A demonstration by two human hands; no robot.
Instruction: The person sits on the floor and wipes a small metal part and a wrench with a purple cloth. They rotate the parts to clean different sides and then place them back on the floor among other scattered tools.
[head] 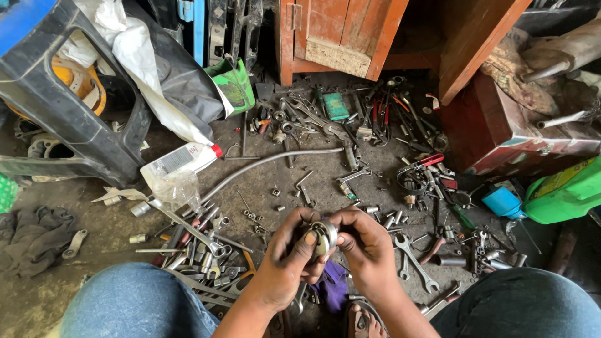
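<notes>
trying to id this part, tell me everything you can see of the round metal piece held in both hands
The round metal part is a small ring-shaped piece of shiny silver-grey metal, possibly a bearing, though its inner detail is too small to tell. It is held up above the littered floor, between the knees, turned roughly face-on to the camera. The left hand grips it with the thumb laid across its left edge; the right hand pinches its right side with the fingertips. Fingers cover much of its rim.

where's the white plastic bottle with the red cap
In the head view, the white bottle lies on its side on the floor at left, beside the dark plastic stool, above the left hand.
</notes>
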